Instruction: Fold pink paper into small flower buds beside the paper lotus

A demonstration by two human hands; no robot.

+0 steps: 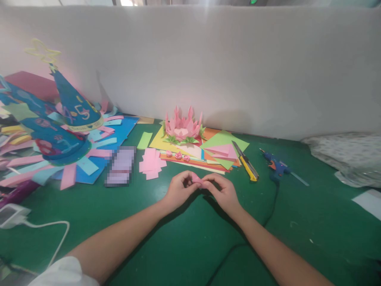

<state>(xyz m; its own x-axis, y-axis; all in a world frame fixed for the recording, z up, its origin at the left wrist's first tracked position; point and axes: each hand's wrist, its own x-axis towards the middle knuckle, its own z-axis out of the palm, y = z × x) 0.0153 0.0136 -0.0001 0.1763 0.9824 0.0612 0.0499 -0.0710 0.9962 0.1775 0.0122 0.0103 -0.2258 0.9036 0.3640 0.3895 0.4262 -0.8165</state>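
Between my two hands, over the middle of the green table, is a small piece of pink paper (196,179). My left hand (182,190) pinches it between thumb and fingers. From the other side my right hand (222,191) grips its right end with closed fingertips. Part of the paper is hidden by my fingers. Just beyond lie several small pink paper rosettes (178,155) on stacked coloured paper. Left of them is a loose pile of pink paper slips (151,163). A pink paper lotus (183,126) with green leaves stands behind.
To the right lie a yellow utility knife (249,167) and a blue glue gun (276,164) whose cord runs toward me. Blue decorated cone hats (77,107) with paper strips crowd the left, beside a blurred phone (121,166). A white wall (208,67) closes off the back.
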